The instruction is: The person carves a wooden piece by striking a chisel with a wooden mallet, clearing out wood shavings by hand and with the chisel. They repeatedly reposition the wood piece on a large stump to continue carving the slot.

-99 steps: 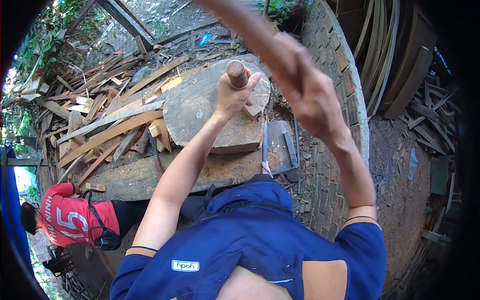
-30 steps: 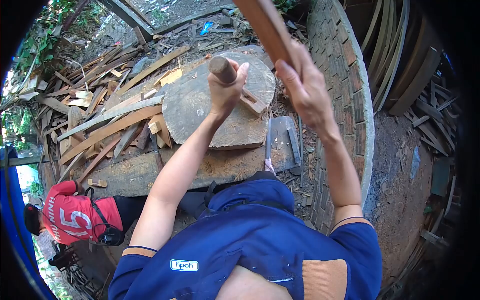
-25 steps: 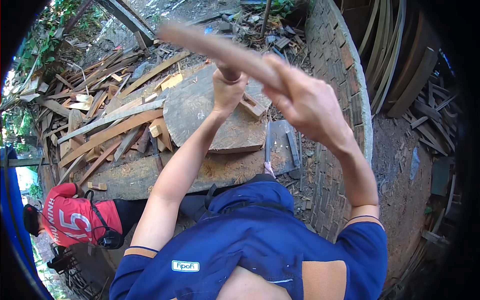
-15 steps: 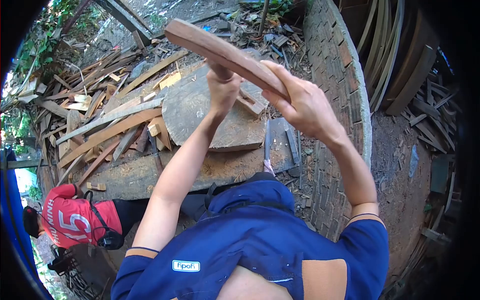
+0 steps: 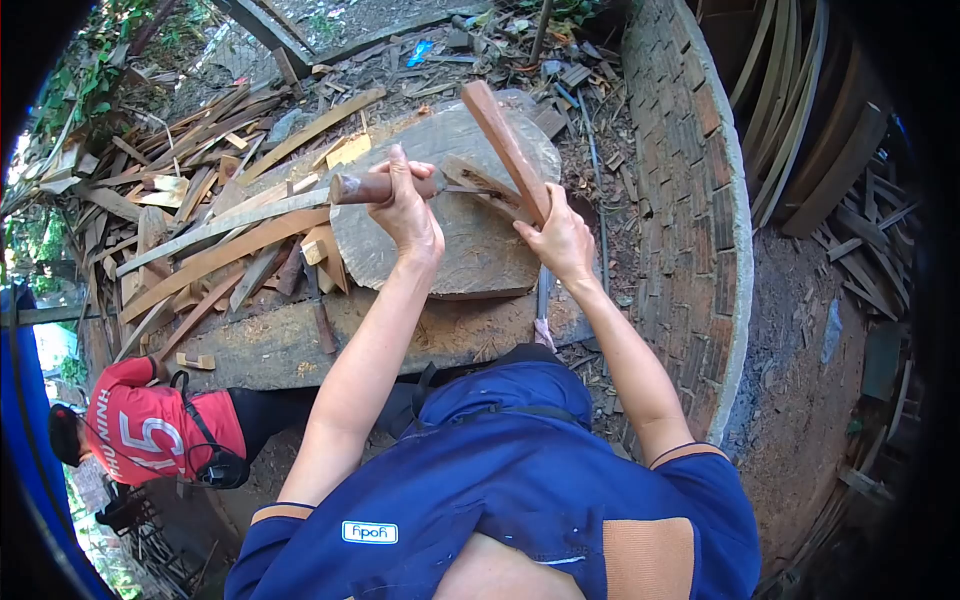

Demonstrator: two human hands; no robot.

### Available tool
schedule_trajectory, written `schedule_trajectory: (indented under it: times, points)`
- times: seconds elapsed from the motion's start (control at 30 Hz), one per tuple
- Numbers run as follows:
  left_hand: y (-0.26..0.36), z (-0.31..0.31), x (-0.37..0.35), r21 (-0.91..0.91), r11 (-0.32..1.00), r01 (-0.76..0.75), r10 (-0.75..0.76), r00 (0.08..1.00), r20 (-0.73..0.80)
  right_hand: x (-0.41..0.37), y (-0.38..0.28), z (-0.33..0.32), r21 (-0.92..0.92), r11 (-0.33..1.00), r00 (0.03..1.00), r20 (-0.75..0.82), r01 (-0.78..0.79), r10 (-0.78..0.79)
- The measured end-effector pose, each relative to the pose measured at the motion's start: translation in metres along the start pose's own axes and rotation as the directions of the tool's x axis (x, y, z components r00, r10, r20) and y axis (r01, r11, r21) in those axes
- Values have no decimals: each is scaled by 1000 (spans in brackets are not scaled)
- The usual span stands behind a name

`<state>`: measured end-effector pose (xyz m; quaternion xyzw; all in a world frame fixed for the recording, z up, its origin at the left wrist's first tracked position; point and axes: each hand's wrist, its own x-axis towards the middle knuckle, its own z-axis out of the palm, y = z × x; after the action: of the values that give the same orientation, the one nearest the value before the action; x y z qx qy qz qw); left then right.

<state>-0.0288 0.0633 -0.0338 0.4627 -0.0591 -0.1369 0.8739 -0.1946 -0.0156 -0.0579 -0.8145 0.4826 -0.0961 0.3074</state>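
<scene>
My left hand (image 5: 412, 215) is wrapped round the wooden handle of a chisel (image 5: 357, 189), its thumb pointing up. The chisel lies nearly level in this view, and its thin blade runs right to a notched piece of wood (image 5: 468, 172) on a round log block (image 5: 385, 250). My right hand (image 5: 562, 238) grips the lower end of a reddish-brown wooden bar (image 5: 503, 140). The bar slants up and left above the block, overlapping the notched wood in this view.
Scrap wood (image 5: 225, 250) is heaped left of the block. A brick wall (image 5: 690, 200) curves along the right. At lower left is a person in a red shirt (image 5: 160, 425). A small wooden block (image 5: 195, 361) lies on the large timber (image 5: 260, 350) before me.
My right hand and the bar have come down and right, with the bar now steeper. My left hand has moved left and down, bringing the chisel handle into clear sight.
</scene>
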Motion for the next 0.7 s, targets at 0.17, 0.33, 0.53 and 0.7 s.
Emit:
schedule_trajectory:
  times: [0.17,0.33,0.53,0.7]
  points:
    - [1,12,13,-13,998,67,-68,958,-278,2,3,3,-32,999,999,-25,38,-38]
    - [12,9,20,-48,993,-110,100,979,-175,6,5,2,-3,999,999,8,46,-46]
    - [19,26,16,-44,999,-31,38,987,157,10,8,2,-11,997,997,35,74,-74]
    - [16,34,13,133,991,-22,-22,947,320,8,7,0,-7,998,997,40,64,-64]
